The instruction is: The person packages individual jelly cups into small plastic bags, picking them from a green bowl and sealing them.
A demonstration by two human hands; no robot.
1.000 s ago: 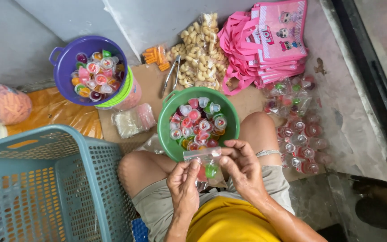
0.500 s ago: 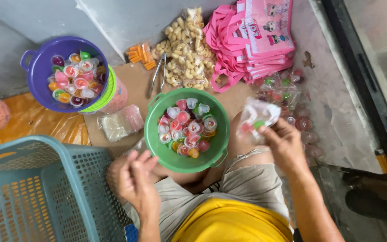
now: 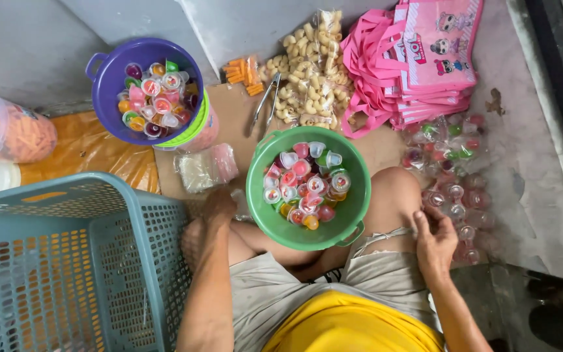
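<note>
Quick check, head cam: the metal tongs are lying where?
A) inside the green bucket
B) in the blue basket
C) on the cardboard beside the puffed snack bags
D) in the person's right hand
C: the metal tongs lie flat on the cardboard, right beside the puffed snack bags, above the green bucket; neither hand touches them.

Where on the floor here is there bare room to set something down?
Bare cardboard shows between the purple bowl, tongs and green bowl. Grey concrete lies free right of the bagged cups. The basket and left hand crowd the left.
</note>
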